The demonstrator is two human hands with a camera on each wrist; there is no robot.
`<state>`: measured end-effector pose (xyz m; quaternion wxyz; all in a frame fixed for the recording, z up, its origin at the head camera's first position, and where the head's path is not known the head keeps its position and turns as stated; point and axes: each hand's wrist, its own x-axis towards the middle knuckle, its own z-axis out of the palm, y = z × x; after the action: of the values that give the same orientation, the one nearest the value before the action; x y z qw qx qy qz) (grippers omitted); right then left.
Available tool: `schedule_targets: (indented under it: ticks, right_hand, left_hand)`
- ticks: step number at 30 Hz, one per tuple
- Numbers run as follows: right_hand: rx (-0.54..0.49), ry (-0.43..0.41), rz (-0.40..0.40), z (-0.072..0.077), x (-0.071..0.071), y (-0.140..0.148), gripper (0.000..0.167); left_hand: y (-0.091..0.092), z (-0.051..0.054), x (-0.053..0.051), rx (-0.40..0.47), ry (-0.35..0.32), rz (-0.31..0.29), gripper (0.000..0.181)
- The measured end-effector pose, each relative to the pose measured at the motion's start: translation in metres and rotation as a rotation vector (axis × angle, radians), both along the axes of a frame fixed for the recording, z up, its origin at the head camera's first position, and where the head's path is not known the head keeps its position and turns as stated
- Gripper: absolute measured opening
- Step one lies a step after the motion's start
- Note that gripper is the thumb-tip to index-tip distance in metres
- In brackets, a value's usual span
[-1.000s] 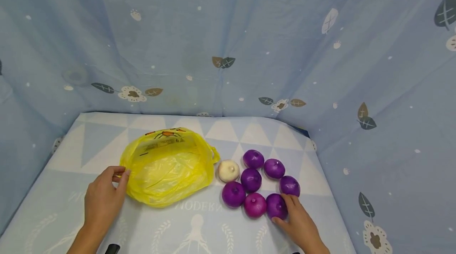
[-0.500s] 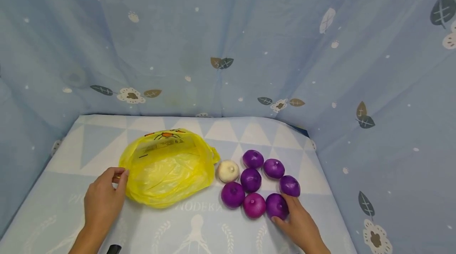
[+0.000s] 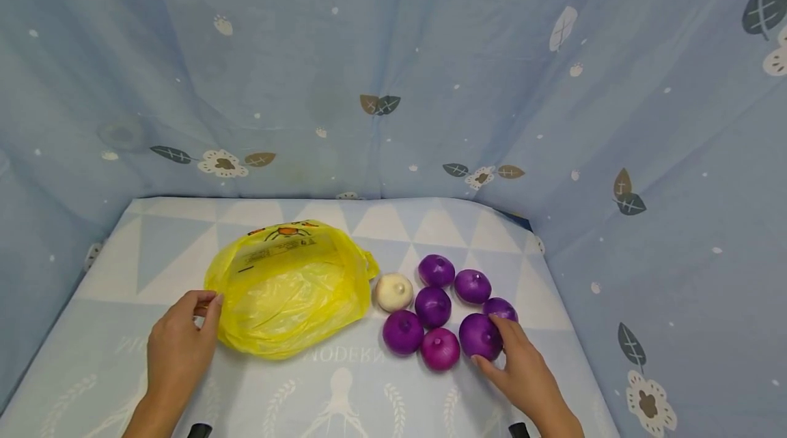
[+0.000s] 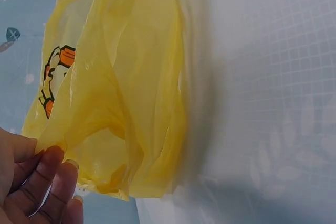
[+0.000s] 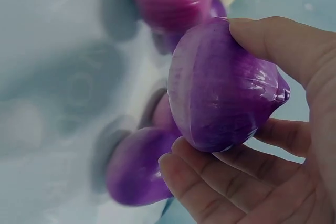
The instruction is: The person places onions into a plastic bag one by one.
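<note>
Purple onion [image 3: 481, 337] now raised slightly off the counter [image 3: 264, 397], judging by both the head and right-wrist views, and gripped in the right hand [image 3: 521, 371], thumb on one side, fingers curled round the other. Half a second ago, set down and touching the magenta onion [image 3: 440, 350]; at this moment, just apart from it, and covering part of the rightmost purple onion [image 3: 501, 308] in the head view. Exact clearance impossible to tell. Judged from that small shift: grasp complete, lift only begun, with weight most likely borne by the hand rather than by the counter. Round, glossy skin, so perhaps prone to slipping under a loose hold. No like change on the other side: left hand [image 3: 181, 342] still at the left edge of the yellow bag [image 3: 292, 288], thin plastic pinched between thumb and fingers, mouth spread wide and facing the head camera. Well apart from the held onion, with the white onion [image 3: 394, 292] close beside the bag's right side; touching or not, hard to tell. Four more purple onions [image 3: 433, 307] in a loose cluster between the white onion and the right hand's side, all down on the counter. No onion showing inside the bag, hence work judged early: one onion up, seven others down.
</note>
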<state>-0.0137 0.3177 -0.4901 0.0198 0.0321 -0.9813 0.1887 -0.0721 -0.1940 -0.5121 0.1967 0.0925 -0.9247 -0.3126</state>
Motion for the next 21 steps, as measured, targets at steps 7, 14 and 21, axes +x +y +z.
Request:
schedule_targets:
  ticks: [7,14,21]
  right_hand:
    - [-0.008,-0.035,0.040,0.016,-0.013,-0.018,0.083]
    - [0.006,-0.014,0.131,0.026,-0.027,-0.036,0.087]
    - [-0.009,0.008,0.238,0.036,-0.042,-0.059,0.081]
  left_hand:
    - [0.001,-0.001,0.000,0.039,0.027,-0.027,0.017]
    - [0.000,-0.002,0.000,0.058,0.058,-0.042,0.018]
    - [0.000,0.000,0.001,0.043,0.068,-0.047,0.018]
